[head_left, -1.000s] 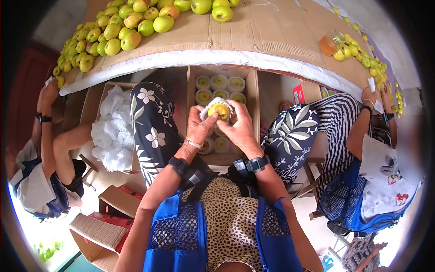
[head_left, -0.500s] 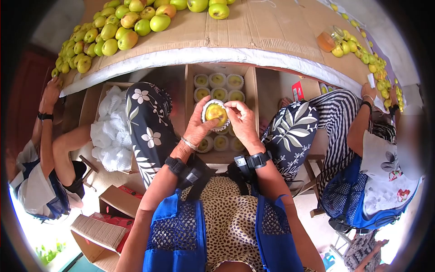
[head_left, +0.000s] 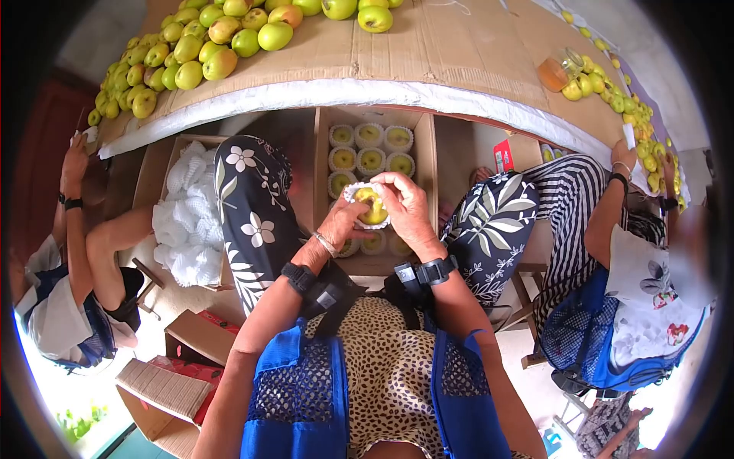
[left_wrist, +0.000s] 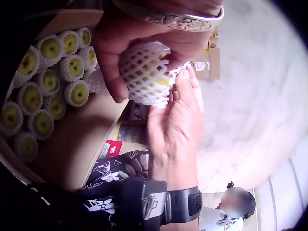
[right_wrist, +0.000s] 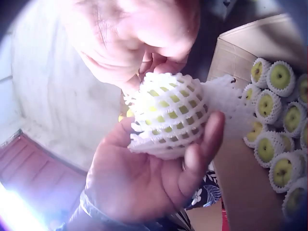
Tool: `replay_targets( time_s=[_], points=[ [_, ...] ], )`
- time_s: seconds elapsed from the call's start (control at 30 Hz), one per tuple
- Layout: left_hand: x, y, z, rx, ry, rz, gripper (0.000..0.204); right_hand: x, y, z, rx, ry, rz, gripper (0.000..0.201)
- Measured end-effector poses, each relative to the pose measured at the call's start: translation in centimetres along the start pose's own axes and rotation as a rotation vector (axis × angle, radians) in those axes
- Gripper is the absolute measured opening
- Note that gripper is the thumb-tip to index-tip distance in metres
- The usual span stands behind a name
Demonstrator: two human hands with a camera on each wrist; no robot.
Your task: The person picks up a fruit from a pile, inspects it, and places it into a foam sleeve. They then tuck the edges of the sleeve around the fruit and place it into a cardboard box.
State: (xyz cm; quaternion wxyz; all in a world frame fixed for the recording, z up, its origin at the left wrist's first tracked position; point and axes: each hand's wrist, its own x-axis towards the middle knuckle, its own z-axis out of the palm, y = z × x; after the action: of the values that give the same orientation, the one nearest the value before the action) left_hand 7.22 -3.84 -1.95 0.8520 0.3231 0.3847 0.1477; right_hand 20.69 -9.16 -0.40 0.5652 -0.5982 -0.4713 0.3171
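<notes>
A yellow-green apple sits inside a white foam net, its top bare in the head view. My left hand holds the netted apple from below and the side, fingers curled round the mesh, thumb near the rim. At the opposite side, my right hand pinches the net's open edge with thumb and fingertips. Part of the net trails off the far end of the apple in the right wrist view. Below both hands stands a cardboard box with rows of netted apples.
A pile of loose apples lies on the cardboard-covered table ahead. White foam nets fill a box at my left. Other people sit on both sides, one person's arm reaching to the table at right. An open carton lies behind left.
My right hand has shifted from the right of the apple to over the net's rim. The left hand keeps its grip while the apple drops slightly lower.
</notes>
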Motion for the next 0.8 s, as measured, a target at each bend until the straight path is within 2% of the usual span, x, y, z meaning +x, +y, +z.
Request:
replay_targets(
  time_s=[0.13, 0.23, 0.37, 0.47, 0.57, 0.63, 0.67, 0.73, 0.77, 0.8],
  points=[
    [-0.1, 0.0, 0.5, -0.041, 0.011, 0.063, 0.046, 0.1, -0.2, -0.3, 0.174, -0.018, 0.135, 0.008],
    [0.1, -0.4, 0.5, -0.102, 0.001, 0.084, 0.046, -0.1, -0.5, -0.4, 0.207, -0.003, 0.159, 0.009],
    [0.9, -0.9, 0.3, -0.094, -0.014, 0.172, 0.045, 0.2, -0.2, -0.9, 0.576, 0.101, 0.372, 0.013],
    [1.5, -1.7, 0.0, -0.032, -0.016, 0.151, 0.041, 0.2, -0.4, -1.5, 0.487, 0.026, 0.326, 0.012],
    [0.8, -0.8, 0.3, 0.023, 0.168, 0.169, 0.036, -0.2, -1.7, -0.7, 0.151, -0.143, 0.226, 0.014],
    [1.1, -0.1, -0.4, -0.001, 0.290, 0.296, 0.033, -0.3, -1.8, -0.7, -0.057, -0.292, 0.180, 0.021],
    [1.2, 0.0, -0.6, -0.016, 0.347, 0.356, 0.032, -0.3, -2.1, -0.5, -0.100, -0.227, 0.114, 0.022],
    [1.0, 0.2, -0.2, 0.018, 0.312, 0.525, 0.036, -0.3, -2.7, -0.2, -0.190, -0.093, -0.018, 0.025],
    [0.8, 0.4, 0.0, 0.038, 0.292, 0.611, 0.039, -0.3, -2.4, -0.4, -0.218, -0.057, 0.053, 0.039],
    [0.8, 0.6, 0.0, 0.058, 0.272, 0.697, 0.041, -0.1, -2.5, -0.3, -0.248, -0.032, 0.007, 0.044]
  ],
)
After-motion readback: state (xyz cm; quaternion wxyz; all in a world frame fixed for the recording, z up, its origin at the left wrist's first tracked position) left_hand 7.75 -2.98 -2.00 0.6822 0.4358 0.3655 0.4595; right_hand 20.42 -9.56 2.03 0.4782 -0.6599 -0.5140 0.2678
